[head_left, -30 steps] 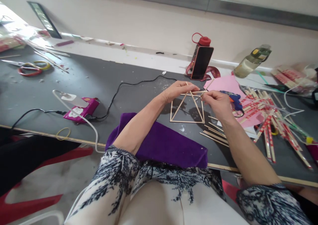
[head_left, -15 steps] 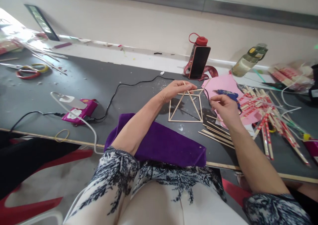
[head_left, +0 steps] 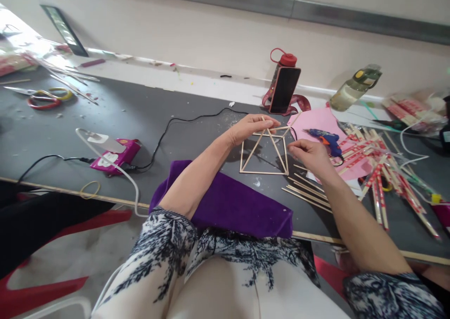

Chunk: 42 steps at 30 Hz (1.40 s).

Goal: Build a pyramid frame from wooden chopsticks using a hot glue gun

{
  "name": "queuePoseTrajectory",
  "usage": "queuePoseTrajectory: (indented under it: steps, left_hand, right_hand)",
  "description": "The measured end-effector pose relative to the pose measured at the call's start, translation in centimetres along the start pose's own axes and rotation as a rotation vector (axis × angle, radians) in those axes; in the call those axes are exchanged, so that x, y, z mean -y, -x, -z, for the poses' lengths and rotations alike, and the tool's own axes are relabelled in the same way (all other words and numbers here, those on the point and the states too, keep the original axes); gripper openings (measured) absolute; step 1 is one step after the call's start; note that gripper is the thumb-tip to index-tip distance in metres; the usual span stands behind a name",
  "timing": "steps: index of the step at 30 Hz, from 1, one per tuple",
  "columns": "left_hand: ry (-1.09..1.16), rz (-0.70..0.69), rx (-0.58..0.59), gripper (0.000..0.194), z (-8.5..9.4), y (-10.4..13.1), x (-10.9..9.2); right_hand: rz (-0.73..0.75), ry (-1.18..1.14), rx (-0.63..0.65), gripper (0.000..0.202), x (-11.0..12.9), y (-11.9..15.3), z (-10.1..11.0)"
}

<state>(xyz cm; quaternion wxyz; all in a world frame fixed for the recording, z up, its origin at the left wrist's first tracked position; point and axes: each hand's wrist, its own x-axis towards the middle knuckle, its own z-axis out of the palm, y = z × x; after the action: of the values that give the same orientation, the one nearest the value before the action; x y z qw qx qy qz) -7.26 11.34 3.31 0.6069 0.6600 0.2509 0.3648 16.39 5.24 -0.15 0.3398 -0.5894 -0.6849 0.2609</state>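
A pyramid frame of thin wooden sticks (head_left: 264, 155) stands on the dark table (head_left: 140, 117). My left hand (head_left: 251, 125) pinches its top where the sticks meet. My right hand (head_left: 309, 152) is at the frame's right side, fingers pinched together near a slanted stick; I cannot see whether they touch it. Several loose wooden sticks (head_left: 305, 190) lie just under my right wrist. A blue glue gun (head_left: 325, 138) rests on pink paper (head_left: 318, 119) beyond my right hand.
A purple cloth (head_left: 228, 201) hangs over the table's near edge. A phone leans on a red-capped bottle (head_left: 284, 87). A pile of wrapped chopsticks (head_left: 383, 169) lies at right, a pink device with cables (head_left: 114, 155) at left, scissors (head_left: 42, 98) far left.
My right hand left the frame's top, dropped toward the glue gun side, then came back to the frame's right edge. My left hand has stayed on the apex.
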Motion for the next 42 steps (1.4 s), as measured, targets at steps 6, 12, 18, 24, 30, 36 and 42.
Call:
queuePoseTrajectory:
  steps: [6, 12, 18, 24, 30, 36, 42]
  left_hand:
    - [0.0, 0.005, 0.01, 0.035, 0.0, 0.0, 0.3]
    - [-0.033, -0.004, 0.02, 0.035, 0.0, -0.1, 0.3]
    - [-0.075, -0.024, 0.075, 0.025, 0.3, -0.1, -0.2]
    - [-0.097, -0.008, 0.061, 0.026, 0.4, -0.1, -0.1]
    - [-0.099, -0.032, 0.054, 0.025, 0.3, -0.2, 0.2]
    - [-0.169, -0.037, 0.024, 0.026, 0.5, -0.4, 0.3]
    - [-0.225, -0.057, 0.028, 0.022, 0.5, -0.4, 0.0]
  right_hand:
    - [0.093, -0.011, 0.047, 0.026, 1.9, 0.2, -2.2]
    - [0.117, -0.027, 0.02, 0.015, 2.4, 0.7, -3.1]
    - [0.11, -0.057, -0.007, 0.015, 2.1, 1.2, -2.4]
    - [0.094, -0.065, -0.014, 0.014, 2.0, 1.3, -2.3]
    - [0.099, -0.075, -0.018, 0.013, 2.2, 1.4, -2.5]
    - [0.112, -0.048, -0.019, 0.015, 2.0, 1.4, -2.7]
    - [0.1, -0.029, -0.015, 0.017, 2.1, 1.3, -2.6]
